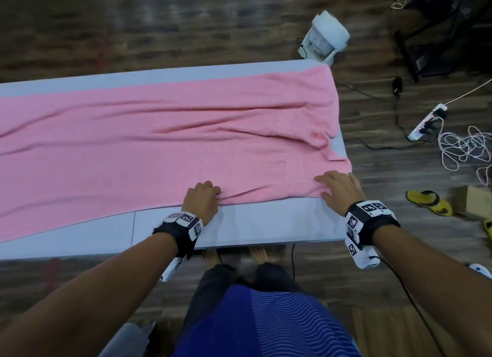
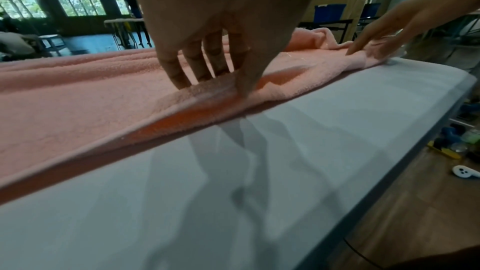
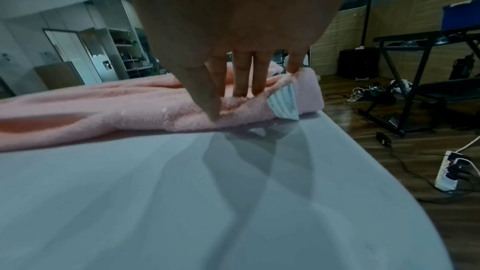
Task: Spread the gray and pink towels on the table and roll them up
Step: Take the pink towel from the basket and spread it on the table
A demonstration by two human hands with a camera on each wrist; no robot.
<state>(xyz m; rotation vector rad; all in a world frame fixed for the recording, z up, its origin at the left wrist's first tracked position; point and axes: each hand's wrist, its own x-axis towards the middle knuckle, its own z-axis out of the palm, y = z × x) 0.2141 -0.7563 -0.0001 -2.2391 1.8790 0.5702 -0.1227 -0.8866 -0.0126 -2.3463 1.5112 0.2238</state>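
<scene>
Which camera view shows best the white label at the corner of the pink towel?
The right wrist view: the label hangs in plain sight at the pink towel corner beside the right hand. The head and left wrist views do not show it.

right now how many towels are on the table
1: the pink towel lies spread along the table, its near edge under the left hand and right hand. No gray towel in view.

Head camera looking steeply down from above the desk, both wrist cameras low and close behind the hands, facing across the desk, all three sharing the pink towel's near edge
</scene>
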